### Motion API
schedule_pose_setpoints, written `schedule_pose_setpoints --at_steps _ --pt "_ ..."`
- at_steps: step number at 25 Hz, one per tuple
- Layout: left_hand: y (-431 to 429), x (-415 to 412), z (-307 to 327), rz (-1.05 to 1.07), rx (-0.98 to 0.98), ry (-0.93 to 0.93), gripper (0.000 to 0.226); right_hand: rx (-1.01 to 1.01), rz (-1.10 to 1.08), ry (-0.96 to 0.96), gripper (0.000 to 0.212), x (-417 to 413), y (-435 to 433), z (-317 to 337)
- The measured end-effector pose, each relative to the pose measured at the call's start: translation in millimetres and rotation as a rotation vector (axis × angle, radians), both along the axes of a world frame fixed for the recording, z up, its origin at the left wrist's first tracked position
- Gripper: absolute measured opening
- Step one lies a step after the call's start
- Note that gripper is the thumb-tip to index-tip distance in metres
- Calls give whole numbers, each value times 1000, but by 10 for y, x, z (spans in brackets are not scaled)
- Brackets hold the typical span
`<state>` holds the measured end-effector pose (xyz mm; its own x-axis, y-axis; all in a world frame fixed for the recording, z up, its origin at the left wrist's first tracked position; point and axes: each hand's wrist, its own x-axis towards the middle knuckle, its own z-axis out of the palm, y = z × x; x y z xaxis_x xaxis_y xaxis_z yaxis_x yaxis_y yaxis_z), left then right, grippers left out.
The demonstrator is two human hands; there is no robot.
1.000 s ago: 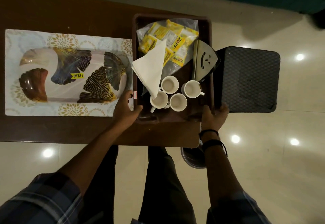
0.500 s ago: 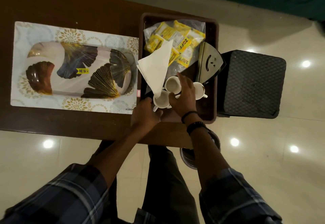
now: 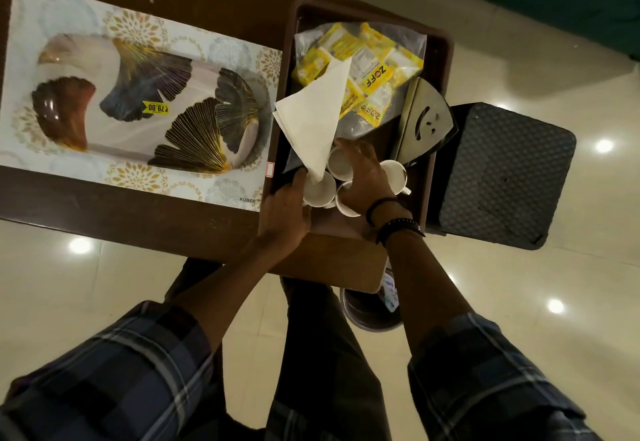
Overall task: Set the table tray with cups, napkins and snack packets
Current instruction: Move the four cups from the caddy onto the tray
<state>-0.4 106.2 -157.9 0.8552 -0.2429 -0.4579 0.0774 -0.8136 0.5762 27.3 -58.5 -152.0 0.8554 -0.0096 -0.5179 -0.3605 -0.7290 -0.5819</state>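
Note:
Several white cups stand together at the near end of a brown crate [image 3: 445, 45]. My left hand [image 3: 284, 212] grips the near-left cup [image 3: 318, 191] from its side. My right hand [image 3: 363, 177] lies over the group, its fingers curled on the far cup [image 3: 338, 163] and its palm over the near-right cup [image 3: 346, 203]. A fourth cup [image 3: 393, 172] stands free to the right. White folded napkins [image 3: 311, 118] lean over the cups. A clear bag of yellow snack packets [image 3: 367, 59] fills the crate's far end. The leaf-patterned serving tray [image 3: 104, 94] lies to the left.
The tray rests on a patterned placemat [image 3: 41, 14] on a brown table [image 3: 138, 212]. A metal napkin holder [image 3: 427, 118] leans on the crate's right wall. A black textured stool [image 3: 502, 174] stands to the right. A round bin [image 3: 367, 312] sits on the floor under the table edge.
Both hands left the crate's near rim and reached inside. The left hand closed on the near-left cup and the right hand settled over the cups.

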Motion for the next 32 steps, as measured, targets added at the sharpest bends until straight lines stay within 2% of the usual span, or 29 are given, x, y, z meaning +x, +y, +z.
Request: schedule_pose_setpoints --at_steps 3,8,13,22,27,32 --pt "73 9 103 34 -97 45 67 35 -12 66 85 37 18 -25" --pt "331 28 374 55 -137 28 62 21 -53 68 79 63 34 -77" --pt "568 185 544 124 -201 6 63 -124 -138 -91 59 34 148 -118" --pt "956 406 585 190 -305 -10 64 -76 -417 -353 52 -141 296 466" --pt "1380 499 591 246 -272 -47 66 92 -314 -403 52 -5 728 770" --pt "1935 627 563 340 -240 -75 67 193 -165 -388 51 303 1345 690"
